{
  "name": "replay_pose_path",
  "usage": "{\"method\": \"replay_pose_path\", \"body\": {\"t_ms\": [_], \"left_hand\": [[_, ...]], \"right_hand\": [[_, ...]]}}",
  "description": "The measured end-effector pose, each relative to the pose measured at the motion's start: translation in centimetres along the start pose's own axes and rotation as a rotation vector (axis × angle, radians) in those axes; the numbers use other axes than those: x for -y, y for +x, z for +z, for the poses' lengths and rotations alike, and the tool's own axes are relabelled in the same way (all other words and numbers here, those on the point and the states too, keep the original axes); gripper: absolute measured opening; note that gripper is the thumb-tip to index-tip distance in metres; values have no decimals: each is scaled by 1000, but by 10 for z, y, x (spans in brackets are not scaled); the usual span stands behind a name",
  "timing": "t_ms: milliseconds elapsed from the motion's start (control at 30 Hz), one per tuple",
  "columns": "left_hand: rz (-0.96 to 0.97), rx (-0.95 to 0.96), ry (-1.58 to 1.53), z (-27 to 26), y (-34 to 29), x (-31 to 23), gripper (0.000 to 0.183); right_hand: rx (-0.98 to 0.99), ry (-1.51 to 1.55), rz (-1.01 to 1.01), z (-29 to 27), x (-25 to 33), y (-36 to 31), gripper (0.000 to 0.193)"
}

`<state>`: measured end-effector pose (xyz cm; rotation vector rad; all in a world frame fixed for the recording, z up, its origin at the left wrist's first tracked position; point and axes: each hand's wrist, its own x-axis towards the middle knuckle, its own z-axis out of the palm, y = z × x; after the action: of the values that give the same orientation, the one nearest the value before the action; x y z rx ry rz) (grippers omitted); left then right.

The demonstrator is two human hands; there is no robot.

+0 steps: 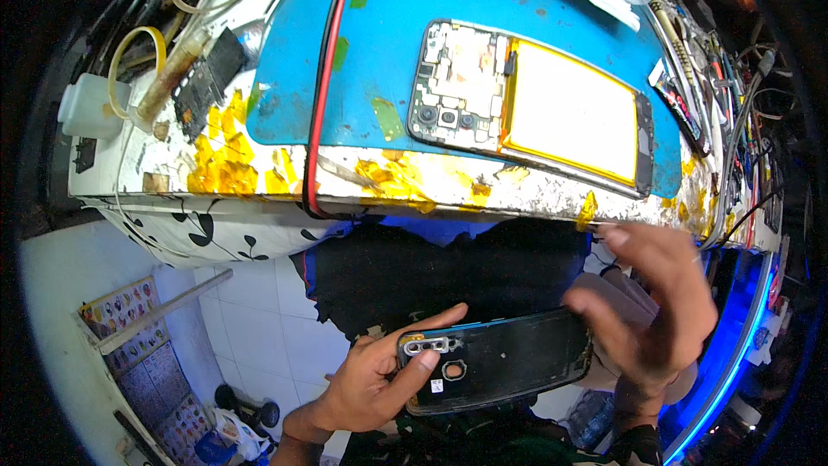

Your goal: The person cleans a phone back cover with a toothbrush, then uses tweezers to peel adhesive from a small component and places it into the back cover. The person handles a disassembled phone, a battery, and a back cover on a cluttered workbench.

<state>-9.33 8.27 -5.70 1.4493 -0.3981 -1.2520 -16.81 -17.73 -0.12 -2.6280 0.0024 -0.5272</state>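
My left hand (pixel 366 380) grips the left end of a black phone back cover (pixel 517 367), its thumb beside the silver camera frame and a finger along the upper edge. A round hole and a small white sticker show on the cover below that frame. My right hand (pixel 660 306) is beside the cover's right end, slightly blurred, with thumb and forefinger apart and nothing visible between them. Above, on a blue mat (pixel 379 52), lies an opened phone (pixel 466 78), its circuit board and camera modules bare, with a large white battery (pixel 573 108) edged in yellow tape.
Crumpled yellow tape (pixel 220 155) litters the white table edge (pixel 448 185). A red and black cable (pixel 320 103) crosses the mat and hangs over the edge. Tweezers and other tools (pixel 677 39) crowd the right side. A roll of tape (pixel 138 60) stands at the left.
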Motion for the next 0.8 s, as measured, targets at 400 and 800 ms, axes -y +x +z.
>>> {"method": "replay_pose_path", "body": {"t_ms": [400, 800], "left_hand": [[48, -131, -180, -4, -6, 9, 45], [163, -83, -281, -25, -10, -10, 45]], "right_hand": [[254, -90, -76, -12, -58, 71, 85], [279, -55, -44, -13, -55, 72, 81]]}}
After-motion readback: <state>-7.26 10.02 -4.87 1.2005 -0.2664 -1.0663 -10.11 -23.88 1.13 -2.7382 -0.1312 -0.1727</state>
